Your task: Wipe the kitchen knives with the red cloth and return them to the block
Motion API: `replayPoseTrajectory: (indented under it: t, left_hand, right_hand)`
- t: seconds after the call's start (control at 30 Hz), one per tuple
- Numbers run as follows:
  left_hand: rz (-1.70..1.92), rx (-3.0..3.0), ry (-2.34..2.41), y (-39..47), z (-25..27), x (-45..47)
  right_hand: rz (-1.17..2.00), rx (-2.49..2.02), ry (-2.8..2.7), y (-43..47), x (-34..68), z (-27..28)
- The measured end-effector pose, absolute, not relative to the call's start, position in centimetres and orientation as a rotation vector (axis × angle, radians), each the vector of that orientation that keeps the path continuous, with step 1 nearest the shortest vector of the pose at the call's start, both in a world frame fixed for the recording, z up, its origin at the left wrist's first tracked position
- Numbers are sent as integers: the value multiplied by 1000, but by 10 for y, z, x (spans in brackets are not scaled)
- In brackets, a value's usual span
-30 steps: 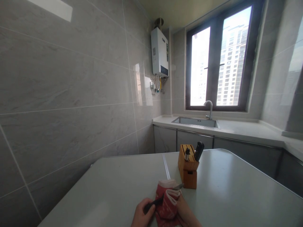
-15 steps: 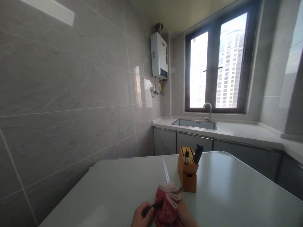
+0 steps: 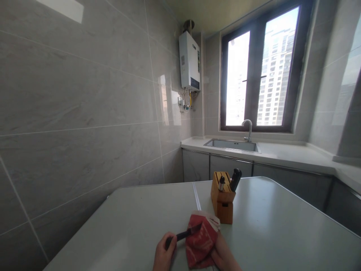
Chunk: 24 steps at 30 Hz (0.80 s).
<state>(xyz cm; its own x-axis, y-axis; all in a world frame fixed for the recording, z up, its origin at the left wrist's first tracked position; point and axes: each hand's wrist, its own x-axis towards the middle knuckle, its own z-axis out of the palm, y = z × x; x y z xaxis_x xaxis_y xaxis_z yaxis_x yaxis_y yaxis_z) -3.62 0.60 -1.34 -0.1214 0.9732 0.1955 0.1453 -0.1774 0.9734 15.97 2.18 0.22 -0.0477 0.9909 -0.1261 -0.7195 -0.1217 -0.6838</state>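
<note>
My left hand (image 3: 166,248) is closed around the black handle of a knife (image 3: 182,235), which points to the right. The knife's blade runs into a red cloth (image 3: 200,241) with a pale edge and a light pattern; most of the blade is covered by it. My right hand (image 3: 222,253) grips the cloth from its right side, with some fingers hidden behind the fabric. Just beyond the cloth stands a wooden knife block (image 3: 222,199) with a black-handled knife (image 3: 235,180) and another short black handle (image 3: 222,183) in its slots.
The pale table (image 3: 141,226) has a metal seam down its middle. Behind it runs a white counter (image 3: 284,152) with a sink (image 3: 234,144) and a faucet (image 3: 248,130) under the window. A tiled wall (image 3: 84,94) rises at left, and a water heater (image 3: 190,62) hangs in the corner.
My left hand has drawn the knife slightly left, so less of its tip shows past the cloth. The folded cloth now lies flatter over the blade. The view has tilted slightly down.
</note>
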Motion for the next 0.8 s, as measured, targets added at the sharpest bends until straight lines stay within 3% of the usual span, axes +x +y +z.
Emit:
replayPoseTrajectory:
  t: [0.8]
  left_hand:
    - [1508,1110,1242,8,-20,-40]
  right_hand:
    - [1613,-607,-289,30,166,-6]
